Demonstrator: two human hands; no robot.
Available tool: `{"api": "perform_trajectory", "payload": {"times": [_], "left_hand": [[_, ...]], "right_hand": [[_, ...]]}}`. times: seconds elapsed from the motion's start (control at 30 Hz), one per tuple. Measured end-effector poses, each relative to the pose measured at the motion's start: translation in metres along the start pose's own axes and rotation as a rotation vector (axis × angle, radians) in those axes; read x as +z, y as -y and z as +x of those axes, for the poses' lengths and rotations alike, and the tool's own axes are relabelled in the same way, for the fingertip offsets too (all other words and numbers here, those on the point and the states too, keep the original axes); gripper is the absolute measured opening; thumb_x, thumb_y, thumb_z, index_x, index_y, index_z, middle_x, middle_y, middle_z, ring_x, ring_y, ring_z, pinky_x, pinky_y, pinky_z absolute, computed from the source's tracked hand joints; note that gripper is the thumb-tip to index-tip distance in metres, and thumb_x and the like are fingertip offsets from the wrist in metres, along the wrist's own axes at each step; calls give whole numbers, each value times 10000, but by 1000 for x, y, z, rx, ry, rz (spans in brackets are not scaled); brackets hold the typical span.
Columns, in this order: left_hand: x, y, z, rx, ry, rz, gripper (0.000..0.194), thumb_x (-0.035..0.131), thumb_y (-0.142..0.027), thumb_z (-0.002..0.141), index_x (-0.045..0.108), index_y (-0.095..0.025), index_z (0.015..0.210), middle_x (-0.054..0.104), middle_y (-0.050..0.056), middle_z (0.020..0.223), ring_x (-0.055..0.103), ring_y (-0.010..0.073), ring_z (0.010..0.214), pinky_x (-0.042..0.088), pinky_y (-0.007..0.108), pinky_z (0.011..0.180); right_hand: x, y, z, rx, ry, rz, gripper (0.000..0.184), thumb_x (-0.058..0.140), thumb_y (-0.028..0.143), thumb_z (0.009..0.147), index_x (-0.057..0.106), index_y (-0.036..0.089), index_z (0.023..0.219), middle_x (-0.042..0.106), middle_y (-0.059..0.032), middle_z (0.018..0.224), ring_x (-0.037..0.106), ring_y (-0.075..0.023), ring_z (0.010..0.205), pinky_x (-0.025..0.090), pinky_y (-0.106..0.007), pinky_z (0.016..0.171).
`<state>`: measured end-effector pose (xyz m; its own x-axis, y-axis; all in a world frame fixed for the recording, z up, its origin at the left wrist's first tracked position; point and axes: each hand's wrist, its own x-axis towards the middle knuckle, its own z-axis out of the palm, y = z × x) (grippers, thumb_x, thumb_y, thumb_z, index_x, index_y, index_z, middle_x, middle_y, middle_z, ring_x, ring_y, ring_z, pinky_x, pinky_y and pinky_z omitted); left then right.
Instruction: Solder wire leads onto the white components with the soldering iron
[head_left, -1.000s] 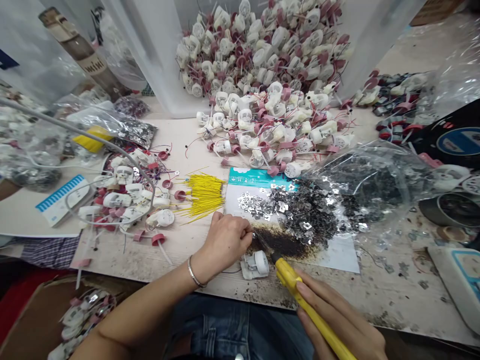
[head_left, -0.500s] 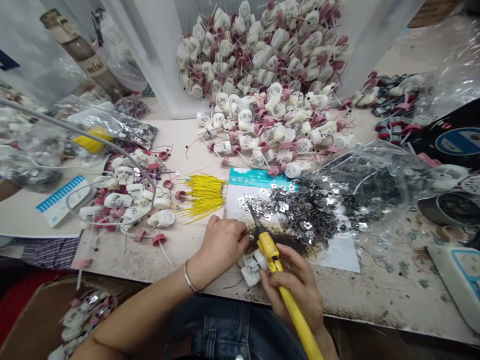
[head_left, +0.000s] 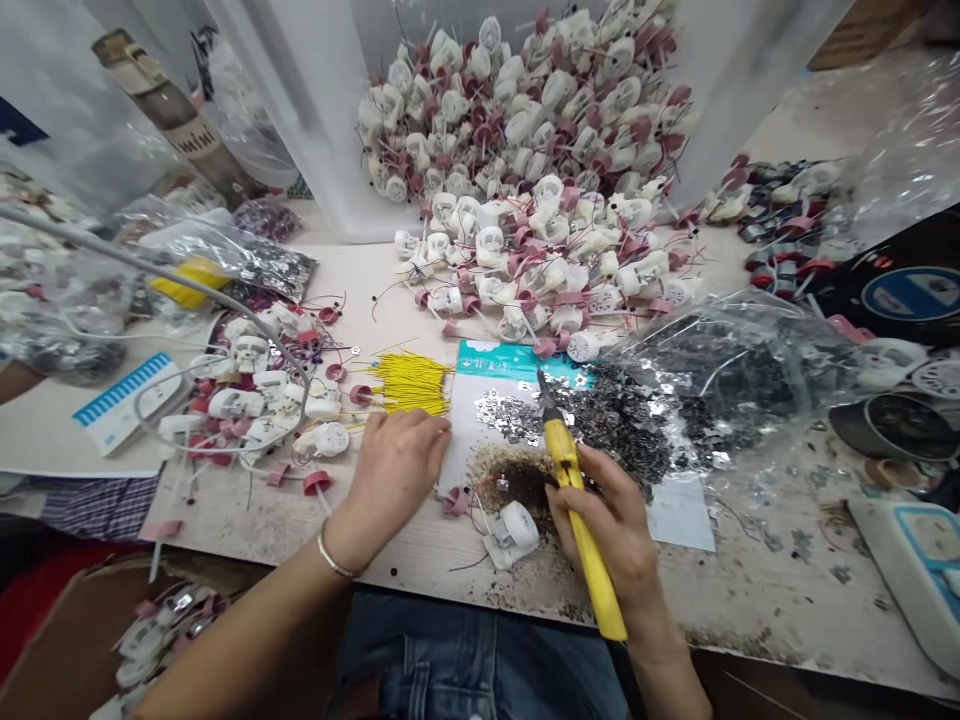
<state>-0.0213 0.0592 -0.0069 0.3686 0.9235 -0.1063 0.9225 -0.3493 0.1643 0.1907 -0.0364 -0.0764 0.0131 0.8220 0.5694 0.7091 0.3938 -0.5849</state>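
While the head view looks down on a pale workbench (head_left: 465,572), the right hand (head_left: 611,530) is closed firmly around a yellow-handled soldering iron (head_left: 574,510), and its metal tip (head_left: 541,388) points up and away, above a dark, burnt-looking patch (head_left: 521,482) on a sheet of paper (head_left: 506,425). The step in hand seems to be work at the iron, but no contact is made now. A white plastic holder (head_left: 512,533) with thin wires lies on the bench at bottom centre, just left of the iron and not touching it. The left hand (head_left: 394,478) lies at centre left with its fingers close together, just below a bundle of yellow wires (head_left: 412,384); I cannot tell if the fingertips (head_left: 442,426) pinch a wire. Silver metal tabs (head_left: 510,415) are spread on the paper. Compared with the earlier frame, the iron has left the holder, and the left hand has moved away from the holder toward the yellow wires.
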Motion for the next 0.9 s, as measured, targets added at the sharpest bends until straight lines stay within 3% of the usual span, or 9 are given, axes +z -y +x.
{"api": "perform_trajectory", "payload": {"times": [0.13,0.23,0.3,0.47,0.53,0.73,0.83,0.9], "left_hand": [[4,25,12,-42,-6,55,189,504,-222,916,688,-181,908,686,81,931,585,262,912,351,387,792],[8,31,15,-9,-73,27,202,473,-209,924,668,-189,874,675,71,909,567,244,890,342,384,807],[9,30,15,-8,-140,17,190,467,-192,919,653,-183,880,669,81,930,553,247,896,343,387,816],[5,27,9,87,-223,-66,197,451,-189,941,645,-167,915,687,77,886,558,246,937,324,409,897],[4,25,5,153,-225,-137,178,476,-198,940,650,-164,961,692,71,890,574,221,898,344,381,881],[13,2,-3,230,31,-353,126,577,-199,893,699,-201,860,696,22,835,586,177,839,353,324,819],[15,-16,-1,227,165,-343,148,572,-219,897,712,-216,852,708,16,807,586,173,810,311,355,842],[14,-26,3,231,213,-318,165,562,-217,900,710,-209,829,709,23,810,585,178,812,290,369,841]], "right_hand": [[-4,15,-7,126,-233,-68,193,688,25,726,627,186,811,536,-43,1283,644,-163,1012,591,-247,788],[-7,15,-6,158,-281,-117,183,690,20,724,619,182,772,544,-35,1267,643,-144,993,583,-234,793],[-7,9,-4,101,-216,-123,188,674,42,749,644,195,853,521,-29,1306,625,-146,1049,570,-219,832],[-1,-7,3,55,184,-16,352,490,80,884,599,250,1172,345,-48,1484,460,-208,1304,474,-321,1033],[4,-8,6,43,210,5,389,470,71,893,564,266,1216,293,-45,1509,413,-207,1340,457,-335,1054],[8,0,17,-39,186,15,270,502,108,888,595,246,1101,383,-55,1445,489,-199,1279,531,-313,971],[-8,14,7,-30,30,15,258,589,75,825,605,235,1027,459,-41,1391,549,-188,1207,556,-300,926],[-24,28,-6,99,-140,40,351,669,56,757,592,227,1054,560,-40,1296,614,-187,1107,577,-294,867]]}}
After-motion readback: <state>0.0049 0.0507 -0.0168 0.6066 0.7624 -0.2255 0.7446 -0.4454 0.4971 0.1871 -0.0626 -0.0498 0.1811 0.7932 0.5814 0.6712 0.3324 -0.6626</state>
